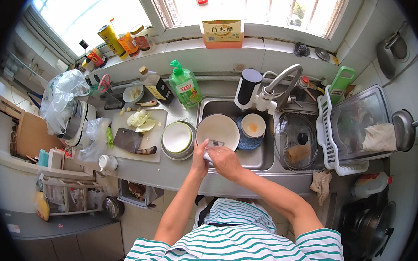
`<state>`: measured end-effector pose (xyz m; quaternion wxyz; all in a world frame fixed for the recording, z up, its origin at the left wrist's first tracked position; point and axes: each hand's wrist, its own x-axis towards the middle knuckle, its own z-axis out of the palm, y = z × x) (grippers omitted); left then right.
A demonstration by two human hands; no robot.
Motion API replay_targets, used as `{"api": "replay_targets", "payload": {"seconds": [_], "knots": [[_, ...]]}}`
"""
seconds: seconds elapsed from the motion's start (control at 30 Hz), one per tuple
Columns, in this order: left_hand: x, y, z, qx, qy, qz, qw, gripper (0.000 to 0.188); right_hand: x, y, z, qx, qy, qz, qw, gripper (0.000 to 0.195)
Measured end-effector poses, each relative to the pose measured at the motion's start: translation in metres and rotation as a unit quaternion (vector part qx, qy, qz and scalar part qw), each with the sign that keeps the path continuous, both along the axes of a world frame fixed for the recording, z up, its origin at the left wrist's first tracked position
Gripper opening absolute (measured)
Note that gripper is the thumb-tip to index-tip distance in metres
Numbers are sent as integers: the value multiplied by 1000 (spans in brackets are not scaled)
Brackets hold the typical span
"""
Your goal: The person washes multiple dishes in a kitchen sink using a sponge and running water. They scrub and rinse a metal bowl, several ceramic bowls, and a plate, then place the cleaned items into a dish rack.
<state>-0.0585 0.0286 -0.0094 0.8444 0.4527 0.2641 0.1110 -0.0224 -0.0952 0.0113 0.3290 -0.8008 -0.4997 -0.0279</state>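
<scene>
A large bowl [218, 125] with a pale inside is tipped towards me over the left part of the sink. My left hand [200, 160] grips its near left rim, thumb on the inner side. Close beside it, my right hand [226, 162] is closed on a crumpled whitish piece [207, 156], cloth or thin plastic; I cannot tell which. Part of that piece and the bowl's near rim are hidden by my fingers. Right of the bowl, a small bowl [253, 126] with orange residue rests on a blue patterned plate [248, 143].
The steel sink [266, 162] lies below a faucet [266, 100]. Stacked dishes [177, 137] stand left of it. A cleaver [133, 141] and cut cabbage [141, 121] lie on a cutting board [155, 127]. To the right are a glass lid [295, 126] and a white rack [332, 138].
</scene>
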Motion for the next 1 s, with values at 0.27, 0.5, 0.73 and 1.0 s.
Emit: {"api": "replay_targets", "payload": {"seconds": [0.27,0.5,0.73,1.0], "knots": [[1,16,-9,27,95,-50,994,49,57,-35,-30,-66,-132,148,978,29],[3,34,-26,52,75,-69,993,46,30,-15,-32,27,-98,63,993,20],[8,32,-34,-52,18,-4,998,36,-10,20,-7,52,-33,-86,994,13],[19,42,18,21,93,-75,993,36,31,-20,-16,0,-194,61,979,10]]}}
